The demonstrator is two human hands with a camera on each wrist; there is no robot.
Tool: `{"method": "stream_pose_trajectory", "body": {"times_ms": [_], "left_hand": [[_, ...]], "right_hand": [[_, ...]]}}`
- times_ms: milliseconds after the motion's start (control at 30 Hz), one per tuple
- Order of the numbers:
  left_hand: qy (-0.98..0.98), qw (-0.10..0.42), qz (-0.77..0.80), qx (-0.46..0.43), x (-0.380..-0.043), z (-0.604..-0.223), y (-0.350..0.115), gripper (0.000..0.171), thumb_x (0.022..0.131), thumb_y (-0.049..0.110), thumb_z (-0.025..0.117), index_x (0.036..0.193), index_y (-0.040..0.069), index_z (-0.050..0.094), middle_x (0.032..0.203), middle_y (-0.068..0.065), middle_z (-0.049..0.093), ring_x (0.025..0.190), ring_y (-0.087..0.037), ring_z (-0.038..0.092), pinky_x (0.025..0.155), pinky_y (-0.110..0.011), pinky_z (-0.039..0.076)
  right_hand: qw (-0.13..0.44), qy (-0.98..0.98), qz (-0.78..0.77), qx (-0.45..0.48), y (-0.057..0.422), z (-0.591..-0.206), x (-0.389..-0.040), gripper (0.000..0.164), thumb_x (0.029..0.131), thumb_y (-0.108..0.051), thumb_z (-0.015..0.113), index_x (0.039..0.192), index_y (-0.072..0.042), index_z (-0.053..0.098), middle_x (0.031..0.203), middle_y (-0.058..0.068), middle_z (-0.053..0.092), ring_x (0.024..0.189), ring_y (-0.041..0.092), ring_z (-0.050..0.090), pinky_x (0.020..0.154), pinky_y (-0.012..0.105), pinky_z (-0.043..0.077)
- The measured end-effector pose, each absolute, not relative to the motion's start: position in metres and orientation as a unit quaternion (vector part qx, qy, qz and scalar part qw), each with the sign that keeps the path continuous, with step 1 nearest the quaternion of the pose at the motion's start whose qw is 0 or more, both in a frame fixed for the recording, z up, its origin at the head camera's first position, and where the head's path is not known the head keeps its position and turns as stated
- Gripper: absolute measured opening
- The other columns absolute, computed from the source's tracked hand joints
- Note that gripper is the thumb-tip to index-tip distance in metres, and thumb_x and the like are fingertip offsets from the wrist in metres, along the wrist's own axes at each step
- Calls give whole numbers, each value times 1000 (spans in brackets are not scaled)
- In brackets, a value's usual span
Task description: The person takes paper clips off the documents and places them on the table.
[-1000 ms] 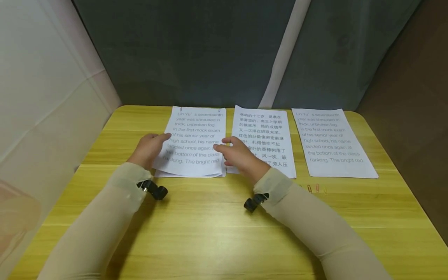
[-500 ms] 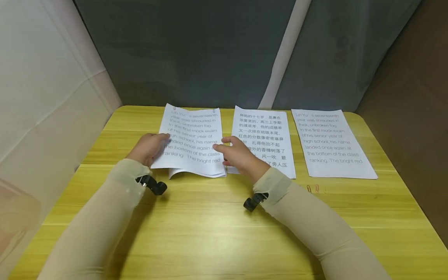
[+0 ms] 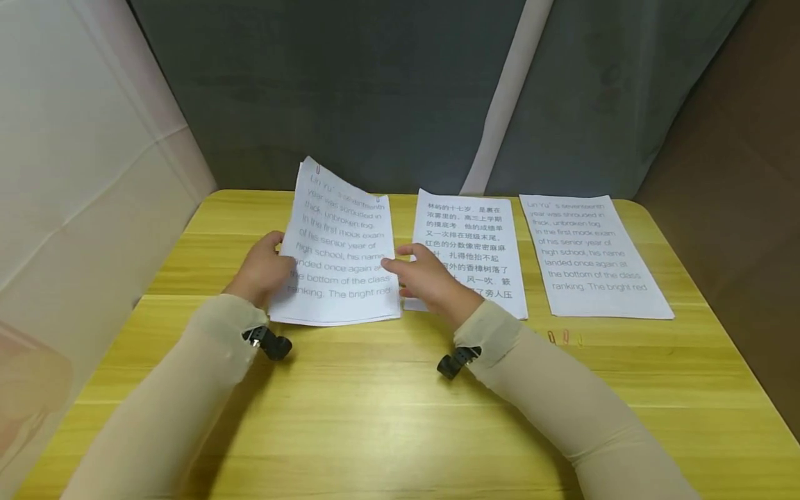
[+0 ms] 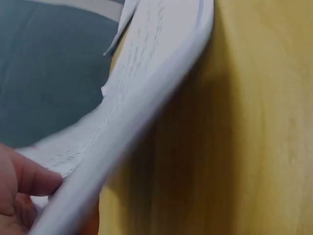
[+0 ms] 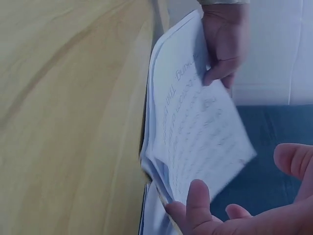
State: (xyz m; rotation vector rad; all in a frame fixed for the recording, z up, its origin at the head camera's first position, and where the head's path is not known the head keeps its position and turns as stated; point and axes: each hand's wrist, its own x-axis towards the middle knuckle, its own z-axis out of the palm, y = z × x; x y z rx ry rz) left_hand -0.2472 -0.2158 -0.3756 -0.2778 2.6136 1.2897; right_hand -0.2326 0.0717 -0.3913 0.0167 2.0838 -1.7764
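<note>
My left hand (image 3: 257,269) grips the left edge of a stack of printed sheets (image 3: 340,257), thumb on top. The stack's left side is lifted and tilted, its top left corner highest. A red paper clip (image 3: 317,169) sits on its top edge, with another paper clip (image 3: 378,198) near the top right corner. At the right edge is my right hand (image 3: 432,279), its thumb over the paper. In the right wrist view the right-hand fingers (image 5: 198,198) are spread beside the sheets. From the left wrist camera, the sheets (image 4: 115,125) curve and blur.
A stack with Chinese text (image 3: 469,236) lies right of the held one, partly under my right hand. Farther right is another English-text stack (image 3: 594,257). Loose paper clips lie below, including a red one (image 3: 551,337), a pink one (image 3: 566,337) and a yellow one (image 3: 580,339).
My left hand has raised the left side of the stack, lifting its top left corner. The sheets, fanned apart at the bottom half a second ago, lie closer together. My right hand has barely moved.
</note>
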Motion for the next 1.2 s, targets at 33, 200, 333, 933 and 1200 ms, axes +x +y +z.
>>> {"method": "stream_pose_trajectory", "body": {"times_ms": [33,200,333,933,1200], "left_hand": [[895,89,428,-87,-245,-373,-215,55,104,7,41,159,4,36,137,-24,54,116,-37,55,99,-49,47],[900,12,430,-67,-231,-348,-207,47,108,12,40,154,9,42,130,-20,59,103,-34,62,84,-40,54],[877,-19,478,-51,-218,-332,-199,45,111,16,43,155,16,42,132,-14,61,99,-30,67,78,-32,60],[739,28,662,125,-179,-369,-128,32,106,0,45,138,4,49,113,-17,75,82,-23,79,69,-43,66],[721,46,673,157,-186,-367,-105,29,107,4,50,136,4,51,112,-23,76,87,-27,80,73,-43,66]], "right_hand": [[192,750,-633,0,74,-391,-232,69,102,-36,67,159,-10,39,150,15,55,131,35,59,102,45,57],[107,762,-638,-20,90,-385,-233,66,101,-30,68,160,-14,41,155,16,52,137,33,56,108,48,53],[23,749,-662,-29,111,-371,-237,68,102,-27,68,163,-25,38,159,11,50,139,27,55,112,46,50],[-170,660,-724,-107,204,-296,-238,66,101,0,64,156,-35,49,112,12,71,100,27,70,80,24,63],[-189,696,-683,-114,223,-304,-228,44,102,-6,66,143,-22,65,112,11,68,90,25,66,70,20,58]]}}
